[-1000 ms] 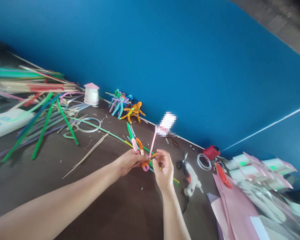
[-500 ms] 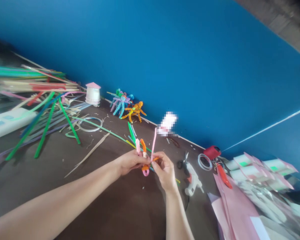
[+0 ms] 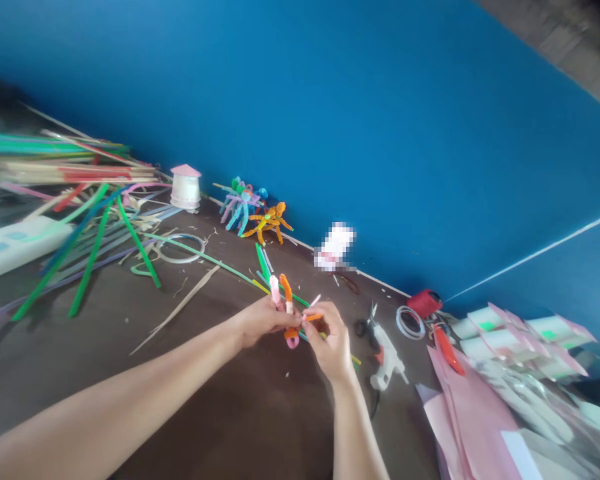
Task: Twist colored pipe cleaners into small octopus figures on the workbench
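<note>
Between my hands, above the dark table, is a small pipe-cleaner figure [image 3: 287,293] with pink and orange limbs and a looped end below. My left hand [image 3: 260,321] is closed around its middle, so part of it is hidden. My right hand [image 3: 329,333] pinches the free end of a pink pipe cleaner [image 3: 315,301] against an orange one [image 3: 313,317], close to my left fingertips. Behind them on the table stand finished-looking pipe-cleaner figures, an orange one [image 3: 270,223] and a blue and purple one [image 3: 243,208].
A hot glue gun [image 3: 387,363] and scissors [image 3: 370,320] lie right of my hands. Pink sheets [image 3: 473,413] and white rolls [image 3: 490,327] are farther right. Loose green pipe cleaners [image 3: 97,260], a clear ring [image 3: 181,248] and a pink-topped white cup [image 3: 185,188] are left. A blue wall [image 3: 300,120] rises behind.
The pink pipe cleaner that stood upright above my right fingers is now wound down, with only a short slanted end showing. My left hand has kept its hold.
</note>
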The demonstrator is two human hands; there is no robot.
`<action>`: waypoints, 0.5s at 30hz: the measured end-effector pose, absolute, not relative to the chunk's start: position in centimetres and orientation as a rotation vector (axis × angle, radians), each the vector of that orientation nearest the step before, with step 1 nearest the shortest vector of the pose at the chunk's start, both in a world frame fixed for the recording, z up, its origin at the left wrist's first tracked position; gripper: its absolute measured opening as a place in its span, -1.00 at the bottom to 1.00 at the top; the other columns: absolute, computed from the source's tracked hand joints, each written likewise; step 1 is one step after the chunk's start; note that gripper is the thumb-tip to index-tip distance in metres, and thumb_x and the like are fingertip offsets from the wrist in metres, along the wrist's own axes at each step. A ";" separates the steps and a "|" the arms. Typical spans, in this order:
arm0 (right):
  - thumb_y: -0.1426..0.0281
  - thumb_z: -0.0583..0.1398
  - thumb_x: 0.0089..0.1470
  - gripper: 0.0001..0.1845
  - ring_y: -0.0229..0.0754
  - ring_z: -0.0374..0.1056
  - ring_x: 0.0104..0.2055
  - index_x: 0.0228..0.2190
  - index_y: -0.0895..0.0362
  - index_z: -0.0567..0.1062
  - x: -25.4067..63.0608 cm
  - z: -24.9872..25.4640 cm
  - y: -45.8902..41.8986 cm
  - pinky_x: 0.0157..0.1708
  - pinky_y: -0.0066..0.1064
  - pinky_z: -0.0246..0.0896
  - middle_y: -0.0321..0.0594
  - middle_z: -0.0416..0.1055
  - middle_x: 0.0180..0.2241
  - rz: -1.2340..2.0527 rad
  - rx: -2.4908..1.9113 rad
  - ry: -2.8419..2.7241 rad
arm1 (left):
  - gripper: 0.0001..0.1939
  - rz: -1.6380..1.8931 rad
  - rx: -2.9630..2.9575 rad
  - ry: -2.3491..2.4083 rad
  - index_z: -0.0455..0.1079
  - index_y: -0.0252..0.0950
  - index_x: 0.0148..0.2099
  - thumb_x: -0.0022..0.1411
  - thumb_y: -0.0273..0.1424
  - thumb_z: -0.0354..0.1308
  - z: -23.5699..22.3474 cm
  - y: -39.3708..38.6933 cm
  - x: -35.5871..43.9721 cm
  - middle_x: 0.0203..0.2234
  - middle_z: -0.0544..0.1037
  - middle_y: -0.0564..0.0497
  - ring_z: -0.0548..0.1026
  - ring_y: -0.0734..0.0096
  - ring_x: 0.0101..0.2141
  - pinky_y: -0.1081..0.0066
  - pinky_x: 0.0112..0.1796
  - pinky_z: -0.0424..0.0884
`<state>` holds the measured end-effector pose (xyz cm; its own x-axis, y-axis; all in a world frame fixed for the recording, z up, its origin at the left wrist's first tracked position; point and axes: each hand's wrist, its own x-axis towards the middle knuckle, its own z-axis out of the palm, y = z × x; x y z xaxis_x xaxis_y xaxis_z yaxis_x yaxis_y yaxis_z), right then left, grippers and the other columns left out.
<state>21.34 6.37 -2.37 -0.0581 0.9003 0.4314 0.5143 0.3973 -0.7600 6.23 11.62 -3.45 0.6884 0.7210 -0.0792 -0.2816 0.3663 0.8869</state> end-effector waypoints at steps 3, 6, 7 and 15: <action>0.43 0.11 -0.01 -0.90 -0.20 0.27 -0.32 -0.44 0.13 0.43 21.1 -2.0 6.2 -0.42 -0.43 0.21 -0.15 0.29 -0.30 0.365 -1.272 -1.728 | -0.84 0.816 1.178 0.515 0.38 -0.41 -0.50 -0.05 -0.38 0.19 -3.1 11.5 6.4 -0.69 0.46 0.03 0.43 0.43 -0.61 0.38 -0.43 0.37; 0.44 0.08 0.02 -0.88 -0.23 0.27 -0.40 -0.47 0.13 0.41 20.8 -1.9 5.9 -0.45 -0.45 0.17 -0.19 0.33 -0.41 0.322 -1.323 -1.727 | -0.84 0.961 1.411 0.609 0.37 -0.39 -0.55 -0.01 -0.40 0.14 -2.9 11.2 6.6 -0.65 0.46 0.02 0.43 0.44 -0.55 0.44 -0.44 0.35; 0.44 0.08 0.02 -0.89 -0.25 0.25 -0.44 -0.47 0.13 0.40 20.7 -1.9 5.8 -0.47 -0.45 0.15 -0.22 0.33 -0.46 0.313 -1.356 -1.722 | -0.84 1.019 1.493 0.669 0.37 -0.37 -0.56 -0.01 -0.41 0.14 -2.9 11.1 6.6 -0.63 0.47 0.01 0.43 0.44 -0.52 0.46 -0.43 0.35; 0.42 0.08 0.01 -0.87 -0.23 0.29 -0.38 -0.33 0.13 0.39 20.8 -2.3 6.0 -0.38 -0.44 0.20 -0.20 0.35 -0.36 0.373 -1.434 -1.674 | -0.85 1.166 1.346 0.765 0.40 -0.37 -0.49 0.00 -0.36 0.15 -3.8 11.0 7.0 -0.60 0.46 0.02 0.42 0.43 -0.50 0.43 -0.41 0.36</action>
<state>20.82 6.00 -2.31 0.0484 0.9079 0.4164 0.6456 0.2896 -0.7066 7.03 10.99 -3.82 0.2959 0.9342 0.1993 -0.1890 -0.1473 0.9709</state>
